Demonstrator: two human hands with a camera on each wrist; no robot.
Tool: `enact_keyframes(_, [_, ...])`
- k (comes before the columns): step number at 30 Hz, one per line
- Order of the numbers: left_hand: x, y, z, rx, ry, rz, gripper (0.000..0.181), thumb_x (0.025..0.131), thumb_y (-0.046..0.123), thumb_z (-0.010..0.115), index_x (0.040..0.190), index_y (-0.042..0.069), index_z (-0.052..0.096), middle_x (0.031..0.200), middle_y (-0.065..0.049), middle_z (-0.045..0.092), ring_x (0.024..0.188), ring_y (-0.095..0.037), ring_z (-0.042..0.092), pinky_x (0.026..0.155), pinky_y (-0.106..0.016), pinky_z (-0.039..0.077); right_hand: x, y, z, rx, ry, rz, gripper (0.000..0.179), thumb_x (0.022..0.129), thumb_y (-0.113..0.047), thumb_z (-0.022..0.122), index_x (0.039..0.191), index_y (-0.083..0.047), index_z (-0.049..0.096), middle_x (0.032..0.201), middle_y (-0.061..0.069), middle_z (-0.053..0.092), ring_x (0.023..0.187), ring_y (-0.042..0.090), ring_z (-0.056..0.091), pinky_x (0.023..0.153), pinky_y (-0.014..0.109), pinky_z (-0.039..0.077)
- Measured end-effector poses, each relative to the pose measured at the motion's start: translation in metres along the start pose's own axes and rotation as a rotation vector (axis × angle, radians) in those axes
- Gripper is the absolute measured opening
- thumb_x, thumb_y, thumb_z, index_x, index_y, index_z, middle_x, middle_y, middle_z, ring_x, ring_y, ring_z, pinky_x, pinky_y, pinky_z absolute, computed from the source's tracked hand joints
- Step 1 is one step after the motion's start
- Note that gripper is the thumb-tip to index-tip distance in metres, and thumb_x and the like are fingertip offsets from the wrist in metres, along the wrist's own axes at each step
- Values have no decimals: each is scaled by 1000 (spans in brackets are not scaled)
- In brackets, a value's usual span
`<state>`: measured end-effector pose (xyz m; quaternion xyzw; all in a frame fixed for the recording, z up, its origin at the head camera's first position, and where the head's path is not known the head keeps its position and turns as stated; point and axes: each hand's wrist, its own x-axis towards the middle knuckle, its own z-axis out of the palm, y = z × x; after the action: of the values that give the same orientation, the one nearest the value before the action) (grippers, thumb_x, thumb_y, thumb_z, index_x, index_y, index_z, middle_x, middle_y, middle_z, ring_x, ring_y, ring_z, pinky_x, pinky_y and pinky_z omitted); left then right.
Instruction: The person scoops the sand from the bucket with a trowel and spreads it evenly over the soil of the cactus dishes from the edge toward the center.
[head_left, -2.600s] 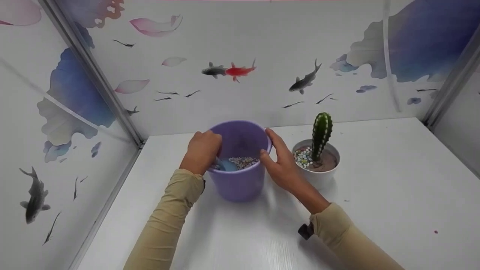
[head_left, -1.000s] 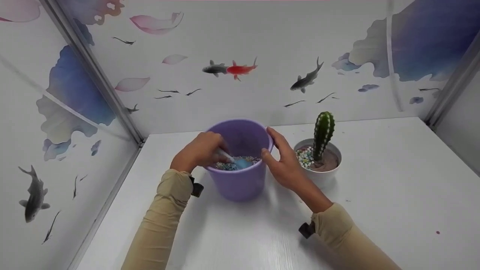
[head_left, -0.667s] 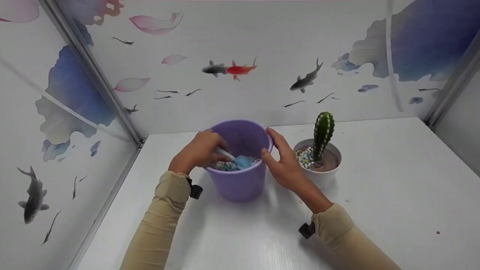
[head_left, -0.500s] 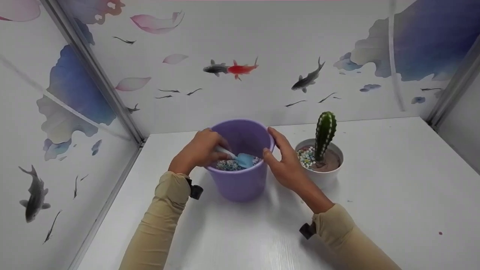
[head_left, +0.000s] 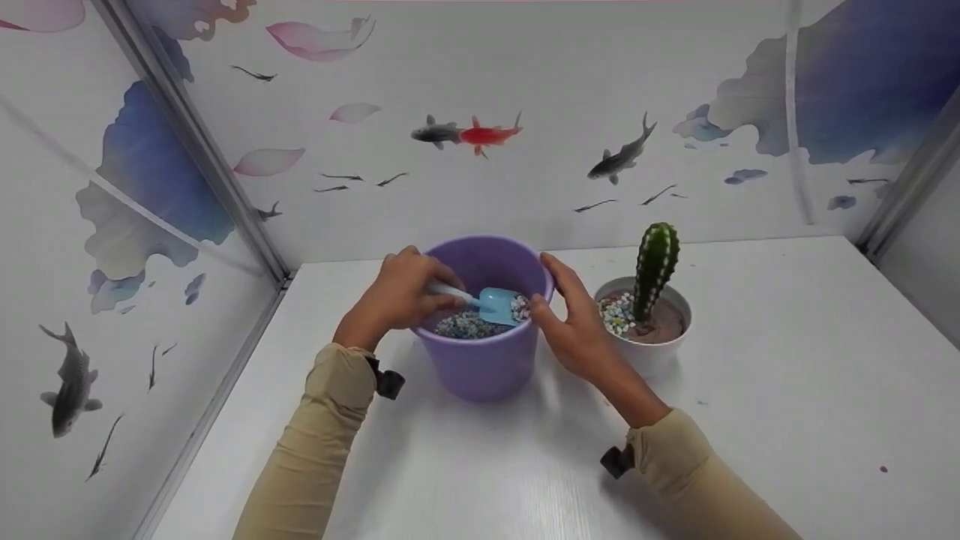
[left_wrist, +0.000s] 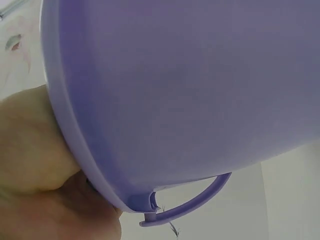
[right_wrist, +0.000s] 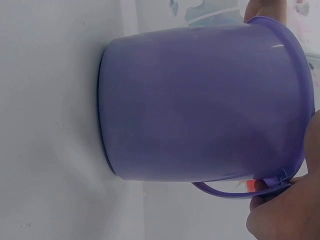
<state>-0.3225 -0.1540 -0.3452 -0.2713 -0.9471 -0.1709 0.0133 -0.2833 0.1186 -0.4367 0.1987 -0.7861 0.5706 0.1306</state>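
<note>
A purple bucket [head_left: 480,371] stands upright on the white table, with small multicoloured pebbles [head_left: 466,325] in its bottom. Over its near-left rim reaches my left hand [head_left: 405,294], gripping the pale handle of a light blue toy shovel [head_left: 495,306]. The shovel's blade is above the pebble bed inside the bucket and carries some pebbles at its right end. My right hand [head_left: 576,334] holds the bucket's right rim, thumb in front and fingers behind. In the right wrist view the bucket's handle [right_wrist: 225,194] hangs down beside that hand. The left wrist view shows mostly bucket wall [left_wrist: 190,95].
To the right of the bucket, close behind my right hand, stands a white pot [head_left: 652,352] with a green cactus [head_left: 657,262], brown soil and pebbles on its left part. A printed wall panel [head_left: 540,195] rises along the table's back edge. A tiny red speck [head_left: 883,469] lies front right.
The shovel, earlier down in the pebbles, has risen and shifted right, and its blade now shows with pebbles on it. My right hand has kept its hold on the rim.
</note>
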Motion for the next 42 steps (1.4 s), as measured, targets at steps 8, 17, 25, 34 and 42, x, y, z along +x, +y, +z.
enact_keyframes(8, [-8, 2, 0, -41, 82, -31, 19, 96, 33, 85, 110, 21, 88, 108, 1, 83, 104, -29, 58, 99, -53, 40, 0, 2, 0, 15, -1, -23, 67, 110, -18, 58, 170, -7, 30, 175, 13, 34, 164, 30, 32, 133, 55, 28])
enact_keyframes(17, [-12, 5, -1, -94, 168, -38, 17, 95, 32, 86, 108, 21, 88, 109, -1, 83, 100, -28, 56, 99, -53, 40, 0, 4, 1, 19, 18, -8, 69, 111, -22, 60, 171, -10, 30, 175, 12, 35, 164, 30, 33, 133, 54, 27])
enact_keyframes(25, [-14, 3, -4, -108, 194, -27, 18, 96, 34, 85, 109, 21, 88, 108, 1, 84, 96, -26, 55, 96, -49, 40, 0, 2, -2, 46, 0, 15, 69, 111, -26, 62, 171, -10, 32, 176, 11, 34, 166, 30, 31, 133, 52, 27])
enact_keyframes(34, [-18, 10, -11, -130, 234, -13, 20, 97, 30, 84, 113, 19, 87, 114, -3, 83, 99, -28, 57, 93, -47, 46, 0, 2, -4, 97, -20, 36, 69, 111, -31, 62, 171, -13, 32, 176, 6, 34, 166, 24, 30, 134, 46, 26])
enact_keyframes(42, [-20, 14, -15, -154, 224, -28, 24, 98, 33, 83, 116, 19, 86, 117, -2, 83, 102, -27, 58, 94, -46, 48, -5, 2, -7, 137, -36, 48, 75, 110, -38, 64, 171, -12, 30, 176, 7, 32, 167, 24, 27, 134, 46, 27])
